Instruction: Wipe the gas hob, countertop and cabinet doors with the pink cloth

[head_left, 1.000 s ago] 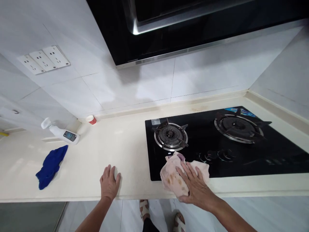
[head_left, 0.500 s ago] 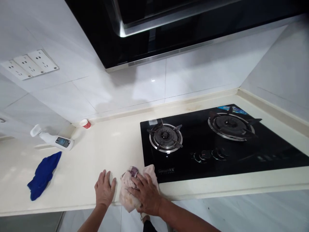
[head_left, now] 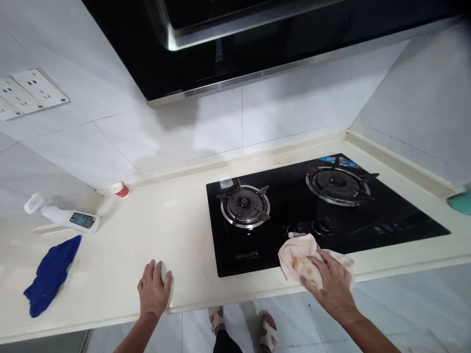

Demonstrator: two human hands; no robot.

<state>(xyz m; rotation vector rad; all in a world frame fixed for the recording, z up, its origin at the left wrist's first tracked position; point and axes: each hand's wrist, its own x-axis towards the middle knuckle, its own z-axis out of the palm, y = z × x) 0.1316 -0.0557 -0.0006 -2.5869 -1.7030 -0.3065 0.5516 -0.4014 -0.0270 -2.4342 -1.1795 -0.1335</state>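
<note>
My right hand [head_left: 329, 284] presses a pale pink, brown-stained cloth [head_left: 298, 255] against the front edge of the black gas stove [head_left: 228, 250], below its knobs. Part of the cloth lies over the cream countertop [head_left: 184, 255] at the stove's front. My left hand [head_left: 153, 289] rests flat on the countertop near its front edge, fingers stretched out, holding nothing. The stove's smaller burner [head_left: 245, 203] sits at the left and its larger burner [head_left: 336, 182] at the right.
A blue cloth [head_left: 53, 274] lies at the left, near a white spray bottle [head_left: 73, 218] on its side. Against the back wall is a red and white paper cup [head_left: 119, 189]. Overhead hangs a black range hood [head_left: 257, 54]. A green object [head_left: 461, 202] shows at far right.
My right hand has slid the pink cloth rightward, from beside the stove's left front corner to its front middle. My left hand stays flat on the countertop. The view has shifted slightly.
</note>
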